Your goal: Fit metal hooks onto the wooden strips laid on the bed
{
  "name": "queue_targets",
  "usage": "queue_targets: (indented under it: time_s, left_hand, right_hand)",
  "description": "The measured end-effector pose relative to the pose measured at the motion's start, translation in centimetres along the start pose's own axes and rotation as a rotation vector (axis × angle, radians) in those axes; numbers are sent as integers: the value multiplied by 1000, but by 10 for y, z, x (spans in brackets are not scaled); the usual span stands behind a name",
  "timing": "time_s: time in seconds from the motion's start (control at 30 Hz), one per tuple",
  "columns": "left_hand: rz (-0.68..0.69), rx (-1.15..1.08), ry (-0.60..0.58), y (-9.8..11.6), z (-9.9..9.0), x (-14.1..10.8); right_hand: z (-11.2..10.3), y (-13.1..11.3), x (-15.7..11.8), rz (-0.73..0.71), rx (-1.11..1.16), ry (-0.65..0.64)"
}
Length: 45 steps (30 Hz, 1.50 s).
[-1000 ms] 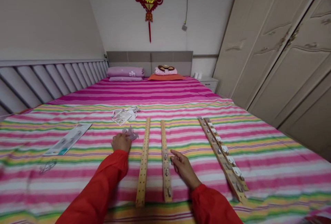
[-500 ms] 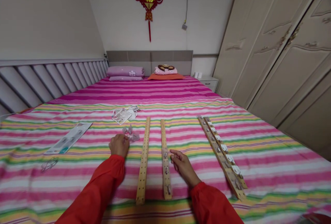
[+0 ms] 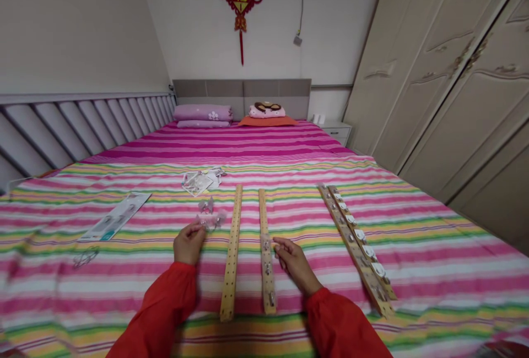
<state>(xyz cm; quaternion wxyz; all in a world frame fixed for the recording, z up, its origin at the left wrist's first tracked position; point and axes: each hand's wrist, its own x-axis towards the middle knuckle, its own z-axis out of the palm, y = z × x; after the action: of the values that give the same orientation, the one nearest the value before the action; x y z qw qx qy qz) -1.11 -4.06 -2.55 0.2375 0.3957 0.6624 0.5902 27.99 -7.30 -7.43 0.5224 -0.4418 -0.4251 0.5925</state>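
Observation:
My left hand (image 3: 189, 243) has its thumb and fingertips pinched at the near edge of a small clear plastic bag (image 3: 212, 220). Another small plastic bag (image 3: 205, 205) lies just beyond it. My right hand (image 3: 295, 263) is beside the middle wooden strip (image 3: 263, 212), fingers slightly bent and apart, with nothing visible in them. Small metal fittings (image 3: 268, 268) sit along the near half of that strip. Between my hands, left of it, lies a second wooden strip (image 3: 232, 253) with rows of holes and no fittings.
Two more wooden strips (image 3: 351, 237) lie at right, carrying metal fittings and white round pieces (image 3: 369, 251). At left are a flat package (image 3: 118, 216) and a thin wire-like bundle (image 3: 86, 256). Torn packaging (image 3: 202, 180) lies farther back on the striped bedspread (image 3: 157, 286).
The small plastic bags, bunched together before, now lie apart, with one nearer my left fingertips. My right hand stays beside the middle strip. The whole view has shifted slightly.

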Motion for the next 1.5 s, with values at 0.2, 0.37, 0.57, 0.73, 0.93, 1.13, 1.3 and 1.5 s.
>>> queue_targets:
  time_s: [0.2, 0.37, 0.57, 0.73, 0.93, 1.13, 1.3, 1.5]
  left_hand:
    - [-620, -786, -118, 39, 6, -23]
    - [-733, -871, -262, 59, 12, -51]
    - [-598, -738, -444, 66, 33, -81]
    - [-476, -682, -410, 72, 51, -102]
    - [-189, -460, -544, 80, 58, -115]
    - [-181, -421, -608, 84, 56, -121]
    - [-174, -355, -621, 77, 53, -120]
    - [-15, -261, -538, 78, 52, -110]
  right_hand:
    - [1, -2, -2, -20, 2, 7]
    - [3, -8, -6, -16, 33, 29]
    - [6, -11, -9, -6, 92, 88]
    - [24, -24, -26, -82, 147, 55]
    - [43, -49, -41, -132, 168, 25]
    - [43, -48, -40, -83, 174, 30]
    - [39, -46, -39, -69, 203, 67]
    - [33, -51, -37, -89, 93, 54]
